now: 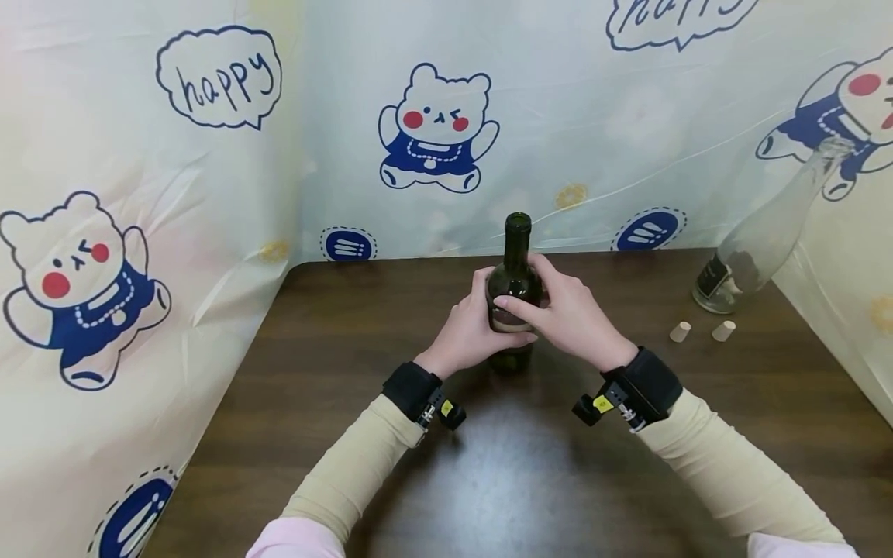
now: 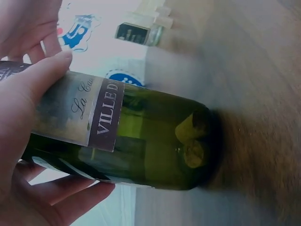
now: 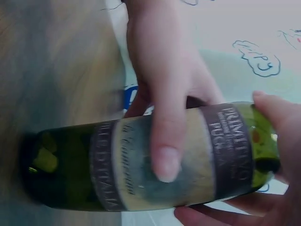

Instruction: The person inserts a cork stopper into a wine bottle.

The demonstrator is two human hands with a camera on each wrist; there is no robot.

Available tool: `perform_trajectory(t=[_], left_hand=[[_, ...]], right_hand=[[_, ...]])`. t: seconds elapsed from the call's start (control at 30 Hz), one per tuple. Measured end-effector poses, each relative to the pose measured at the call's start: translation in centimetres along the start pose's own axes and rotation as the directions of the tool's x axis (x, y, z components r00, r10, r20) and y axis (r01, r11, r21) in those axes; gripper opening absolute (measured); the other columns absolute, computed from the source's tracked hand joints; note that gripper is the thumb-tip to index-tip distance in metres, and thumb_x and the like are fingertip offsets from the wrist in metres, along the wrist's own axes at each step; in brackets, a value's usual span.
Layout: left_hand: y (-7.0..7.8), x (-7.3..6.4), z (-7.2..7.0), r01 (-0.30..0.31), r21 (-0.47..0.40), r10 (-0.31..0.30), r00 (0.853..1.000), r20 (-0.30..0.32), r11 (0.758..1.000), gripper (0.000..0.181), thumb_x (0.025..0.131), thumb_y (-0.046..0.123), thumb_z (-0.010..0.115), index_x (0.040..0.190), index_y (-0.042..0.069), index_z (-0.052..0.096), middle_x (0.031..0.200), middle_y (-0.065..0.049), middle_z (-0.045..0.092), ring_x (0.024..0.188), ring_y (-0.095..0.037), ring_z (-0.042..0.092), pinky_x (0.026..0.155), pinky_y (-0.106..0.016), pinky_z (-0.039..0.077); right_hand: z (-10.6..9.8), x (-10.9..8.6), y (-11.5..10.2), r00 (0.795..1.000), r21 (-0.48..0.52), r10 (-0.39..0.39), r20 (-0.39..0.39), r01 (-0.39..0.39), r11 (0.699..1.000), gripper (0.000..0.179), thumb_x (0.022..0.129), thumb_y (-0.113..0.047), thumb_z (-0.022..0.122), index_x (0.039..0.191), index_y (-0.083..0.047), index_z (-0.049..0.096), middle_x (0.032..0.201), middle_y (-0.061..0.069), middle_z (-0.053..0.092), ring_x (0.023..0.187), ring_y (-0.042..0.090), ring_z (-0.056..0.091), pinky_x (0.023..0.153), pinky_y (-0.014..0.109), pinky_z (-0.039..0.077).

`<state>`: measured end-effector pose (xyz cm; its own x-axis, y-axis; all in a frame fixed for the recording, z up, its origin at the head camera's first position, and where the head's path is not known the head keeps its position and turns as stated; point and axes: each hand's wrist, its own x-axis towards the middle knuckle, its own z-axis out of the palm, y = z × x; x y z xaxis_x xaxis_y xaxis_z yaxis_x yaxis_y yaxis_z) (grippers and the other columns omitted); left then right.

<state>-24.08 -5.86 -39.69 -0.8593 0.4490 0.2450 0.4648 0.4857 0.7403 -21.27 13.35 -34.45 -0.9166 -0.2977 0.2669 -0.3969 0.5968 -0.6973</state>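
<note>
A dark green wine bottle (image 1: 517, 242) stands roughly upright near the middle of the table, its open mouth uppermost. My left hand (image 1: 462, 332) grips its left side, the thumb (image 3: 168, 157) lying across the paper label (image 3: 141, 183). From the right, my right hand (image 1: 574, 316) holds the bottle higher up, near the shoulder, with the thumb across the front. Through the green glass in the left wrist view, two corks (image 2: 193, 153) show at the bottom of the bottle. The bottle's base is close over the tabletop.
A clear glass bottle (image 1: 767, 221) with a dark label stands at the back right of the brown table (image 1: 335, 333). Two loose corks (image 1: 680, 332) stand in front of it. A printed cloth (image 1: 558, 101) with bears hangs behind and along both sides.
</note>
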Motion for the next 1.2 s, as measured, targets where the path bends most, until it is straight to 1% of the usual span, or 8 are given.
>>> perform_trajectory(t=[0.23, 0.4, 0.5, 0.6, 0.77, 0.93, 1.07, 1.2], left_hand=[[-0.1, 0.0, 0.4, -0.005, -0.037, 0.004, 1.000, -0.031, 0.999, 0.101, 0.076, 0.047, 0.086, 0.153, 0.023, 0.024, 0.134, -0.003, 0.065, 0.110, -0.017, 0.069, 0.089, -0.041, 0.057], [0.2, 0.0, 0.5, 0.005, -0.038, -0.006, 0.999, -0.037, 0.999, 0.101, 0.076, 0.045, 0.086, 0.153, 0.024, 0.025, 0.136, -0.001, 0.064, 0.113, -0.017, 0.067, 0.090, -0.042, 0.056], [0.3, 0.0, 0.5, 0.016, -0.028, -0.017, 0.999, -0.039, 0.999, 0.101, 0.076, 0.044, 0.086, 0.153, 0.024, 0.024, 0.137, -0.001, 0.063, 0.116, -0.018, 0.065, 0.094, -0.044, 0.055], [0.3, 0.0, 0.6, 0.027, -0.011, -0.027, 0.999, -0.045, 1.000, 0.102, 0.076, 0.046, 0.086, 0.154, 0.024, 0.024, 0.137, -0.002, 0.063, 0.120, -0.020, 0.064, 0.098, -0.047, 0.053], [0.2, -0.1, 0.5, 0.031, 0.000, -0.031, 0.998, -0.056, 1.000, 0.103, 0.074, 0.048, 0.086, 0.154, 0.023, 0.026, 0.136, -0.004, 0.064, 0.120, -0.022, 0.064, 0.099, -0.049, 0.053], [0.2, -0.1, 0.5, 0.030, 0.002, -0.030, 0.998, -0.058, 1.000, 0.103, 0.074, 0.048, 0.087, 0.154, 0.023, 0.026, 0.136, -0.003, 0.064, 0.120, -0.021, 0.064, 0.099, -0.048, 0.052], [0.3, -0.2, 0.5, 0.040, 0.006, -0.039, 0.997, -0.060, 0.999, 0.103, 0.073, 0.046, 0.087, 0.153, 0.024, 0.027, 0.136, -0.003, 0.064, 0.120, -0.020, 0.063, 0.099, -0.047, 0.052], [0.3, -0.1, 0.5, 0.043, 0.002, -0.043, 0.998, -0.056, 0.999, 0.102, 0.073, 0.046, 0.087, 0.153, 0.024, 0.027, 0.136, -0.002, 0.064, 0.120, -0.020, 0.063, 0.099, -0.047, 0.052]], right_hand=[[0.6, -0.3, 0.5, 0.999, 0.022, 0.024, -0.041, -0.023, 0.999, 0.078, 0.090, -0.060, 0.064, 0.154, -0.020, 0.044, 0.135, 0.013, 0.067, 0.116, 0.030, 0.069, 0.091, 0.054, 0.057], [-0.1, -0.7, 1.1, 0.996, 0.052, 0.078, 0.039, -0.080, 0.995, 0.087, 0.088, -0.061, 0.067, 0.156, -0.014, 0.041, 0.139, 0.015, 0.065, 0.120, 0.032, 0.067, 0.093, 0.054, 0.056], [-1.2, -1.2, 2.1, 0.991, 0.015, 0.103, 0.081, -0.104, 0.994, 0.084, 0.084, -0.062, 0.071, 0.149, -0.012, 0.051, 0.135, 0.016, 0.067, 0.116, 0.033, 0.068, 0.091, 0.053, 0.057], [-3.0, -1.9, 4.0, 0.989, -0.102, 0.146, 0.031, -0.142, 0.985, 0.078, 0.084, -0.064, 0.070, 0.139, -0.009, 0.061, 0.130, 0.019, 0.069, 0.112, 0.037, 0.069, 0.091, 0.055, 0.056], [-7.8, -3.4, 8.4, 0.960, -0.363, 0.262, -0.098, -0.279, 0.889, 0.083, 0.086, -0.066, 0.065, 0.135, 0.001, 0.062, 0.130, 0.031, 0.066, 0.110, 0.048, 0.064, 0.086, 0.064, 0.050], [-12.0, -5.1, 12.7, 0.923, -0.495, 0.381, -0.057, -0.357, 0.792, 0.088, 0.086, -0.061, 0.069, 0.133, 0.013, 0.058, 0.127, 0.041, 0.061, 0.102, 0.057, 0.061, 0.075, 0.067, 0.050], [-13.2, -6.1, 14.6, 0.892, -0.513, 0.452, 0.014, -0.382, 0.769, 0.084, 0.085, -0.054, 0.073, 0.130, 0.015, 0.058, 0.127, 0.045, 0.057, 0.103, 0.059, 0.058, 0.075, 0.067, 0.050], [-12.9, -6.4, 16.0, 0.874, -0.505, 0.481, 0.070, -0.385, 0.773, 0.081, 0.084, -0.050, 0.076, 0.129, 0.015, 0.059, 0.127, 0.047, 0.056, 0.103, 0.060, 0.059, 0.076, 0.069, 0.049]])
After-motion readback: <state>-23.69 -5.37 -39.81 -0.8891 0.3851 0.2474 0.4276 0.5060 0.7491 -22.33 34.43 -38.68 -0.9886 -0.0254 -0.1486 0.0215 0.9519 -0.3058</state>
